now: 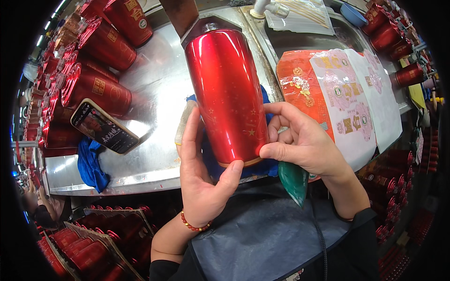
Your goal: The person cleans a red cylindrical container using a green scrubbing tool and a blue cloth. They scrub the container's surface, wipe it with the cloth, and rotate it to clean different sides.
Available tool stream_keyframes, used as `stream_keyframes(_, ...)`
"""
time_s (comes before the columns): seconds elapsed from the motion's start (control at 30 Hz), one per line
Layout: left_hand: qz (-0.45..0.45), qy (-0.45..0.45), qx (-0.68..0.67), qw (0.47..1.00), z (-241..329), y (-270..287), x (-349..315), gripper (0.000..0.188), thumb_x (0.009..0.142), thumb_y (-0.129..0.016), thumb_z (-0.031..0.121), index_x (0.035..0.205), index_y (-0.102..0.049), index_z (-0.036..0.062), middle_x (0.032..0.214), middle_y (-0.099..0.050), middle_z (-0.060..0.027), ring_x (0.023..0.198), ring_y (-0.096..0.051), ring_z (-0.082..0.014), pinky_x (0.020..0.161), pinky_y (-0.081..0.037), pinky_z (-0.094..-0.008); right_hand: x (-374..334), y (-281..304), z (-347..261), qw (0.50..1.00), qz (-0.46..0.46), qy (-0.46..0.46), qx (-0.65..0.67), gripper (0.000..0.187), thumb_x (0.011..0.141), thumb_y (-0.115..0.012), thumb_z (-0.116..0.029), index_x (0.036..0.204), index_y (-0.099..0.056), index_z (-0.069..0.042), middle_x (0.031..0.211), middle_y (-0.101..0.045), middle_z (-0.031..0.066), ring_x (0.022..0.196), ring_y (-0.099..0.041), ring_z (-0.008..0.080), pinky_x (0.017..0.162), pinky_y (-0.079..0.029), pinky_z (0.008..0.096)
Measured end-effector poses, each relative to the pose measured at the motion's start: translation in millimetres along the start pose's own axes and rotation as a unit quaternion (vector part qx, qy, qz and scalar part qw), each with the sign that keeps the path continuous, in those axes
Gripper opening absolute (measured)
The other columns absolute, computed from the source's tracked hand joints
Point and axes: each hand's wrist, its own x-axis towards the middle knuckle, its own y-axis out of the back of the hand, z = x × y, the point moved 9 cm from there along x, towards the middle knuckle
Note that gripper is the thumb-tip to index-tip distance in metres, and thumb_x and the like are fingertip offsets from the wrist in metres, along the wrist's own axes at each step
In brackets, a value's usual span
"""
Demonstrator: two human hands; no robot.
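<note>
A glossy red bottle (225, 84) lies tilted between my hands, its threaded neck pointing away from me and its base toward me. Faint gold stars show near its lower end. My left hand (204, 173) grips the bottle's left side and base, a pale cover on one finger. On the other side, my right hand (300, 140) holds the lower right edge between thumb and curled fingers. Under the bottle lies a blue cloth (267, 166), mostly hidden. A green pointed piece (293, 181) hangs at the table edge below my right hand.
Several decorated red bottles (96, 89) crowd the left side, with a phone (105, 126) leaning there above another blue cloth (91, 164). Printed decal sheets (344, 98) lie on a red sheet (297, 84) to the right. Behind them are a sink (281, 41) and blue bowl (354, 15). Bottle crates (101, 239) stand lower left.
</note>
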Motion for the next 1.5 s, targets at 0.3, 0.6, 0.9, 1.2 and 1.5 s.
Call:
stream_keyframes(0.3, -0.006, 0.020, -0.067, 0.998, -0.7, 1.2, 2.6, 0.096, 0.086, -0.073, 0.002, 0.164, -0.016, -0.0002, 0.163, -0.030, -0.0184, 0.152, -0.031, -0.0287, 0.124, -0.026, -0.0424, -0.5, -1.2, -2.2, 1.000, 0.001, -0.005, 0.004, 0.068, 0.088, -0.085, -0.016, 0.141, -0.049, 0.005, 0.091, -0.053, -0.0010, 0.062, -0.051, -0.0009, 0.054, -0.039, 0.0147)
stream_keyframes(0.6, -0.012, 0.008, -0.015, 1.000, -0.1, -0.9, 1.6, 0.100, 0.085, -0.075, 0.003, 0.164, -0.015, 0.0001, 0.162, -0.031, -0.0186, 0.151, -0.032, -0.0289, 0.124, -0.027, -0.0427, -0.3, -0.6, -1.8, 1.000, 0.002, -0.004, 0.004, 0.068, 0.088, -0.085, -0.016, 0.141, -0.048, 0.006, 0.091, -0.053, -0.0014, 0.062, -0.051, -0.0012, 0.054, -0.039, 0.0149)
stream_keyframes(0.9, -0.029, 0.016, -0.059, 0.998, -3.8, 3.6, 4.4, 0.095, 0.087, -0.070, 0.005, 0.164, -0.015, -0.0003, 0.162, -0.032, -0.0195, 0.151, -0.033, -0.0293, 0.124, -0.026, -0.0430, -0.8, -1.4, -2.2, 1.000, 0.007, -0.007, 0.000, 0.067, 0.088, -0.085, -0.014, 0.141, -0.048, 0.006, 0.091, -0.054, -0.0013, 0.063, -0.052, -0.0011, 0.054, -0.039, 0.0148)
stream_keyframes(1.2, 0.015, -0.184, 0.244, 0.952, 21.4, 29.0, -41.2, 0.039, 0.094, -0.060, 0.002, 0.132, -0.064, -0.0031, 0.135, -0.064, -0.0222, 0.127, -0.061, -0.0343, 0.111, -0.045, -0.0420, 20.3, 29.5, -27.1, 0.998, -0.009, 0.018, -0.060, 0.063, 0.093, -0.077, -0.018, 0.146, -0.050, 0.004, 0.096, -0.061, 0.0000, 0.083, -0.059, 0.0047, 0.072, -0.048, 0.0180)
stream_keyframes(1.5, 0.015, -0.378, 0.367, 0.850, 39.1, -2.5, -52.5, 0.035, 0.078, -0.072, -0.005, 0.112, -0.077, 0.0032, 0.117, -0.073, -0.0139, 0.108, -0.071, -0.0295, 0.090, -0.060, -0.0342, 90.9, 6.5, -45.0, 0.991, -0.135, -0.006, -0.006, 0.075, 0.085, -0.084, -0.038, 0.139, -0.053, 0.004, 0.120, -0.067, 0.0130, 0.108, -0.063, 0.0169, 0.093, -0.051, 0.0313)
